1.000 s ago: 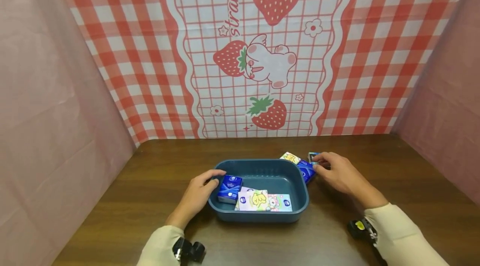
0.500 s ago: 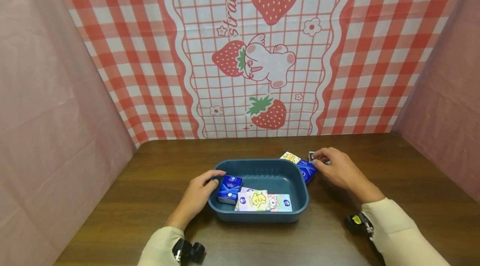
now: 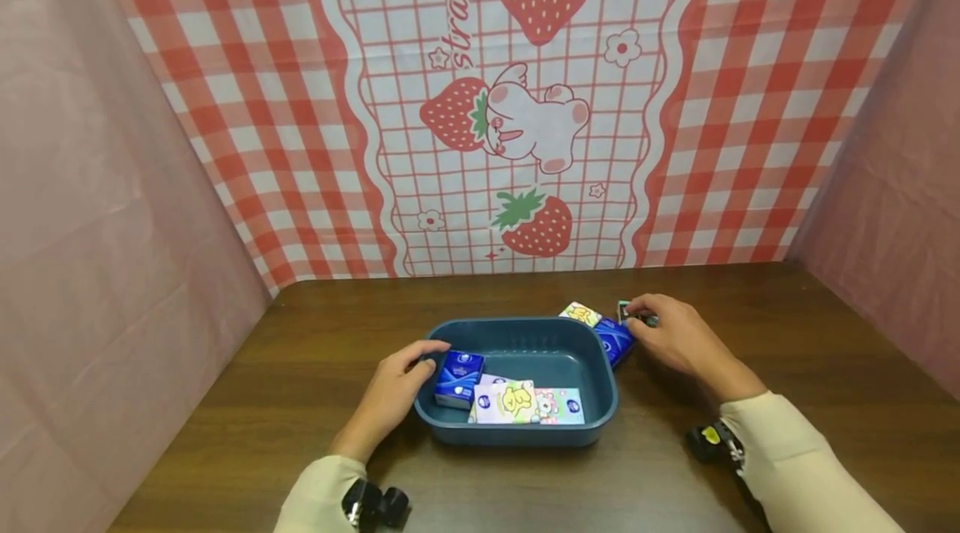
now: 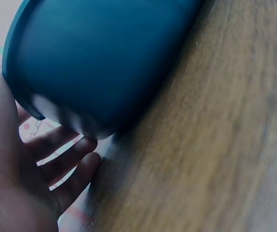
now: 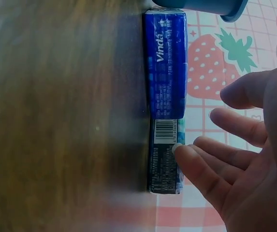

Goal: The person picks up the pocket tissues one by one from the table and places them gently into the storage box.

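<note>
In the head view my left hand (image 3: 393,387) holds the left end of a blue plastic bin (image 3: 517,434), its fingers spread along the outer wall (image 4: 104,58) in the left wrist view. Inside lie a blue tissue pack (image 3: 460,374) and several pastel cartoon tissue packs (image 3: 504,403). My right hand (image 3: 675,334) is over a dark tissue pack (image 5: 164,166) right of the bin, fingers spread and loosely bent; one fingertip overlaps its edge in the right wrist view. Beside it lies a blue Vinda tissue pack (image 5: 166,63).
A yellow cartoon tissue pack (image 3: 581,314) lies behind the bin's far right corner, next to the blue one. The brown wooden table (image 3: 345,299) ends at a strawberry-print checked cloth (image 3: 540,116). Pink cloths (image 3: 112,224) hang at both sides.
My right hand has shifted slightly away from me and left, over the dark tissue pack. The left hand and the bin stay in place.
</note>
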A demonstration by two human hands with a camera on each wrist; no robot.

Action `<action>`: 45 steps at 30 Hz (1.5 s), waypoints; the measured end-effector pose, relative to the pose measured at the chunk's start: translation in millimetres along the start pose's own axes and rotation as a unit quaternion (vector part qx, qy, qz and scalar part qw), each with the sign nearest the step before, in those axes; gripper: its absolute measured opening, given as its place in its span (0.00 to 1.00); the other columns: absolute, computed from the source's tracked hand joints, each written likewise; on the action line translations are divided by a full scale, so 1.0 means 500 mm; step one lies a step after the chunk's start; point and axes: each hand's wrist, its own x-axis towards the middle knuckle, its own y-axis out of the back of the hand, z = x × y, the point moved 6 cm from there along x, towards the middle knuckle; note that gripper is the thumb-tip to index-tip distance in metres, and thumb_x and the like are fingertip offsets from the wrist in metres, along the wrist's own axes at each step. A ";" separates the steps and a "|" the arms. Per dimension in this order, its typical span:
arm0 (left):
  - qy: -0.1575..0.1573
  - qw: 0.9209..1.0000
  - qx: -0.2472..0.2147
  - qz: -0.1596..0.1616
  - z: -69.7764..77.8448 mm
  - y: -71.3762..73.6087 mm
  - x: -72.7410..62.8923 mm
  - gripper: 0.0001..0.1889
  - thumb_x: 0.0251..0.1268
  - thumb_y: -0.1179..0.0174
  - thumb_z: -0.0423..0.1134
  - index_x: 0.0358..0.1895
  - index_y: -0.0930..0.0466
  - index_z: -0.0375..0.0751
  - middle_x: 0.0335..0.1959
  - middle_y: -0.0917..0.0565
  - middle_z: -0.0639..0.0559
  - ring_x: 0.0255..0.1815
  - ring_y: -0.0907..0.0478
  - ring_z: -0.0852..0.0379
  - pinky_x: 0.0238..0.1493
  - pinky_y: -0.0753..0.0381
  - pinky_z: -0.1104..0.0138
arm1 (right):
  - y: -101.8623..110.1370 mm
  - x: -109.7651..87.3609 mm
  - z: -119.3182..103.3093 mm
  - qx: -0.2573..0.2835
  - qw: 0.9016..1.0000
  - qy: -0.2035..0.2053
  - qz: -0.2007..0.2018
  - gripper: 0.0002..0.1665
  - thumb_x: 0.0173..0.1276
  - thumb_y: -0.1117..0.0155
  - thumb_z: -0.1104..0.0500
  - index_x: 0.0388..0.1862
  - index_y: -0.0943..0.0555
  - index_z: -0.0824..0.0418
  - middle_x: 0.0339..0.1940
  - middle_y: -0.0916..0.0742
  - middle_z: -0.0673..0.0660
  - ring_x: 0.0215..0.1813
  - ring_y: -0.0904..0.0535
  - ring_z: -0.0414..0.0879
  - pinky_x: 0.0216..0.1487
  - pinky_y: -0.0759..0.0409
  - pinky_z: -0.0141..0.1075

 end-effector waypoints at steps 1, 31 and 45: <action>0.000 1.000 0.000 0.001 0.000 0.001 0.000 0.15 0.73 0.46 0.34 0.55 0.15 0.50 0.58 0.17 0.53 0.65 0.26 0.47 0.68 0.33 0.45 | 0.000 0.000 0.000 -0.002 1.000 -0.001 -0.002 0.17 0.70 0.37 0.58 0.52 0.19 0.66 0.53 0.17 0.68 0.55 0.22 0.64 0.58 0.25 0.62; -0.001 1.000 -0.012 0.002 -0.001 0.007 -0.003 0.15 0.72 0.46 0.33 0.55 0.15 0.50 0.58 0.17 0.52 0.65 0.26 0.47 0.68 0.34 0.45 | 0.003 -0.024 -0.056 -0.201 0.978 0.037 -0.033 0.17 0.62 0.31 0.54 0.47 0.15 0.62 0.38 0.14 0.58 0.39 0.18 0.55 0.38 0.17 0.57; -0.004 1.000 -0.009 0.001 0.000 0.002 0.002 0.15 0.72 0.45 0.32 0.54 0.14 0.50 0.57 0.17 0.53 0.64 0.25 0.48 0.68 0.33 0.46 | -0.004 -0.050 -0.063 -0.207 0.977 0.048 -0.017 0.18 0.62 0.32 0.56 0.49 0.16 0.64 0.47 0.14 0.64 0.46 0.20 0.62 0.41 0.18 0.60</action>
